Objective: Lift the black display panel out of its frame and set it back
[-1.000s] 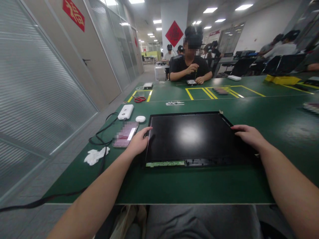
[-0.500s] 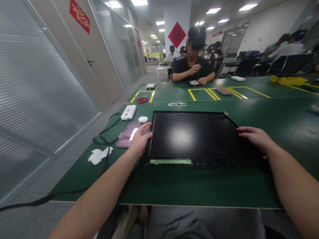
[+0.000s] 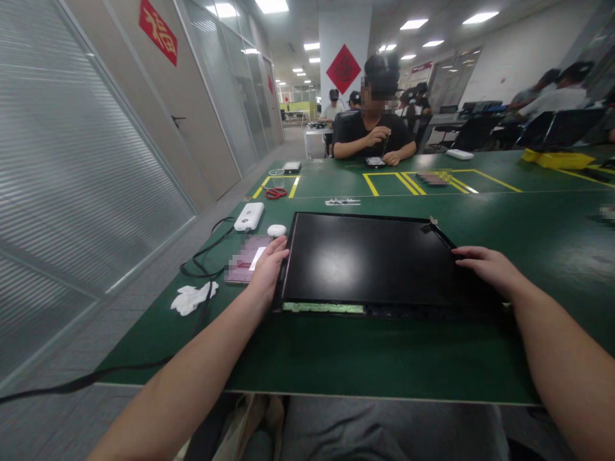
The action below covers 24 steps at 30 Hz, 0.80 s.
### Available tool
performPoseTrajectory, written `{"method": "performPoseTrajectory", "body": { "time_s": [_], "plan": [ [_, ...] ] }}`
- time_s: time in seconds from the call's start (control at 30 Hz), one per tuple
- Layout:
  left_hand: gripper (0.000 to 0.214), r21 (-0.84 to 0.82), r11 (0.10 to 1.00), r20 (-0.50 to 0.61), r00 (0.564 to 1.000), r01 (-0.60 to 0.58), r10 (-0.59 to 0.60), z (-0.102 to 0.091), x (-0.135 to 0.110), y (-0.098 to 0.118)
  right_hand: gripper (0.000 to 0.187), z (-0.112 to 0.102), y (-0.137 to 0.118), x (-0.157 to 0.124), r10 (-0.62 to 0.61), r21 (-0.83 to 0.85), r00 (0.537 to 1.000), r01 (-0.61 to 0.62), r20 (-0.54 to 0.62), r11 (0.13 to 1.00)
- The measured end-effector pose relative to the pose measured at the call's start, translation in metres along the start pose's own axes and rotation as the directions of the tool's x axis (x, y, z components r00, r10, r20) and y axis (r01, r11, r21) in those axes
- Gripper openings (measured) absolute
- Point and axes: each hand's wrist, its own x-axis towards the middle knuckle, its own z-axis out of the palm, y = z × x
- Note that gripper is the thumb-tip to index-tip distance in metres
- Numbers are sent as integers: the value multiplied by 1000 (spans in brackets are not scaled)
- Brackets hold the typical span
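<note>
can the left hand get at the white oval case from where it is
Probably yes: the white oval case lies just beyond the left hand, with nothing seen between them, though that hand would have to leave the left edge of the black panel.

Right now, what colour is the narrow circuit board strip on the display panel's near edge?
The circuit board strip is green, best seen in the head view.

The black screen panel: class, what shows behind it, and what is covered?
Behind it, a whitish strip lies on the green table, yellow tape farther back; the panel hides what's beneath.
</note>
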Motion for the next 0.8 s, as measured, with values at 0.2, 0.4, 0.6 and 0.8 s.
{"method": "performPoseTrajectory", "body": {
  "time_s": [0.2,0.4,0.6,0.8],
  "plan": [
    [60,-49,994,-89,990,103,-107,7,-7,7,48,2,-12,-7,-17,63,1000,16,19,998],
    [63,-67,988,-29,989,143,-145,4,-8,6,49,2,-19,-12,-17,80,999,15,31,997],
    [40,71,995,12,998,66,-67,0,-7,1,53,2,-19,-13,-34,78,999,31,33,996],
    [34,63,998,85,996,27,-32,-1,-3,-5,53,3,-17,-13,-55,80,998,51,40,995]
  ]
}}
